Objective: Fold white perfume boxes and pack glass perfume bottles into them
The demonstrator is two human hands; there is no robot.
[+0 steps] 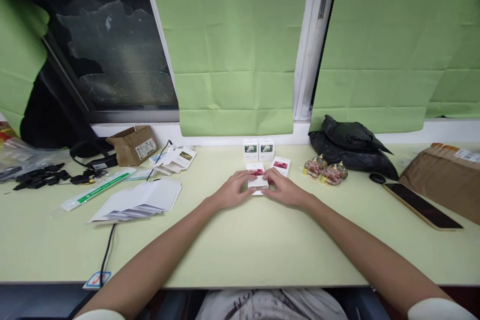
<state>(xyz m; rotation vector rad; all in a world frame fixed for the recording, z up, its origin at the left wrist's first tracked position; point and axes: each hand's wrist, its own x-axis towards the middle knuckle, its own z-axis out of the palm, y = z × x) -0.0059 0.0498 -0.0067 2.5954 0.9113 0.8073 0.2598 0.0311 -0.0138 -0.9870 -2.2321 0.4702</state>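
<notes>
My left hand and my right hand meet at the middle of the pale green table. Their fingers press together on a small white box with a red picture that lies flat between them. A second flat white box with a red picture lies just behind my right hand. Two upright white boxes with a green picture stand side by side at the back, against the window sill.
Small bottles with red contents sit right of the boxes, before a black bag. A phone and brown parcel lie far right. Flat white cartons, leaflets, a cardboard box and cables fill the left.
</notes>
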